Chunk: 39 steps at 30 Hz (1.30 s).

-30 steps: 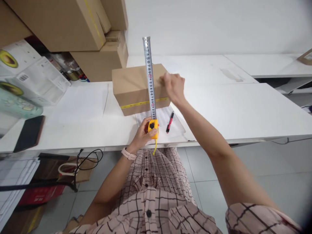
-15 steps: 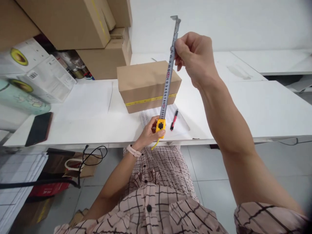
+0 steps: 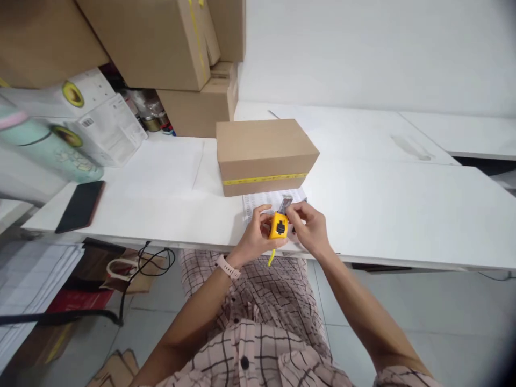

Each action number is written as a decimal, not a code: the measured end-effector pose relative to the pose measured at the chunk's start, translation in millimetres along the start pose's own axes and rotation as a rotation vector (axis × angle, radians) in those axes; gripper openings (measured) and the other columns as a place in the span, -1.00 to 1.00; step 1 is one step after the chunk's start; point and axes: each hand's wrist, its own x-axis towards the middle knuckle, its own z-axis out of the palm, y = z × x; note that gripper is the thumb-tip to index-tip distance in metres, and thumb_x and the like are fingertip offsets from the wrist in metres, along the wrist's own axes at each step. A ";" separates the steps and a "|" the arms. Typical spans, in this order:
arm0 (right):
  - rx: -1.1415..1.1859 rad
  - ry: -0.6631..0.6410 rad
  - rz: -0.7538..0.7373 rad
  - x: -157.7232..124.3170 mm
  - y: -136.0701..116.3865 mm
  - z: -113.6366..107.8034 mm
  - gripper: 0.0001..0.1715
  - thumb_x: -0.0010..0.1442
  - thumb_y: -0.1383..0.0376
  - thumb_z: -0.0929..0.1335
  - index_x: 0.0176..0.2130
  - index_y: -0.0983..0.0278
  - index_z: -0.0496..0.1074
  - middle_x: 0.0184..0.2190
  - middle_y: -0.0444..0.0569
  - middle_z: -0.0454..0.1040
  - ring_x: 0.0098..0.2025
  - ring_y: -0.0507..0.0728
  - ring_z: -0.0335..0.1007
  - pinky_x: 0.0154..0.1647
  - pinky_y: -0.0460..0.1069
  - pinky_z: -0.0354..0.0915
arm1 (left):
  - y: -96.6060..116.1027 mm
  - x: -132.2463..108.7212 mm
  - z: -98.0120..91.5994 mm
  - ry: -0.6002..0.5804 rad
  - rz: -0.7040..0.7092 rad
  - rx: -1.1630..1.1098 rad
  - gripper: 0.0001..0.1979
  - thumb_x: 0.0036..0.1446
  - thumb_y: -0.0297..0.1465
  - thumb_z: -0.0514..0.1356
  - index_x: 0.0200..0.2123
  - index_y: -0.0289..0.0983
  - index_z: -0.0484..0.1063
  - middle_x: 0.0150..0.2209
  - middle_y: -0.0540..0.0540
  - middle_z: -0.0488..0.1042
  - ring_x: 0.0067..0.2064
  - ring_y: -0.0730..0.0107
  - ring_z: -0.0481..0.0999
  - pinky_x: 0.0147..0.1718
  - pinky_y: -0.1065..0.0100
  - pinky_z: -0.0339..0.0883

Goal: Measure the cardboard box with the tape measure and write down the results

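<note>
My left hand is closed around a yellow tape measure with a black button and a yellow wrist cord. Only a short piece of its metal blade sticks out of the case. The fingers of my right hand are pinched on that blade near the case. Just beyond the hands sits a closed cardboard box with a strip of yellow tape along its front. A printed sheet lies between the box and my hands, partly covered by them. The pen is mostly hidden behind my right hand.
More cardboard boxes are stacked at the back left. White cartons with avocado pictures and a mint-green bottle stand at the left, near a dark phone. The white table's front edge runs before my body.
The long blade has gone back into the case, leaving a short end. My right hand has come down from high above the table to beside my left hand.
</note>
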 end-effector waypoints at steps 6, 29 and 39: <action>-0.327 0.182 0.167 5.2 29.5 -30.0 -0.60 0.30 -0.10 0.25 -0.33 0.12 0.36 -0.43 -0.05 0.52 -0.40 0.22 0.45 -0.36 0.12 0.31 | 1.4 0.3 -2.8 -0.013 -0.034 0.010 -0.16 -0.10 -0.37 0.46 0.18 -0.14 0.07 -0.06 -0.12 0.47 -0.11 0.26 0.48 -0.12 0.23 0.36; 0.076 0.189 0.206 11.5 52.9 -68.7 -0.72 0.09 0.10 0.46 -0.21 0.05 0.37 -0.36 -0.06 0.55 -0.26 0.24 0.54 -0.18 0.21 0.46 | 16.7 0.4 8.0 0.213 0.410 1.158 -0.40 0.27 -0.42 0.19 0.35 -0.25 0.19 0.34 -0.31 0.27 0.40 -0.12 0.15 0.32 -0.25 0.06; 0.150 -0.154 0.297 22.9 38.5 -35.3 -0.56 0.25 -0.16 0.32 -0.17 0.10 0.47 -0.39 -0.08 0.50 -0.30 0.15 0.49 -0.26 0.10 0.43 | -25.2 -8.0 81.2 -0.308 0.306 1.140 -0.36 0.32 -0.49 0.06 0.40 -0.56 0.00 0.41 -0.49 0.10 0.48 -0.11 -0.05 0.43 -0.13 -0.08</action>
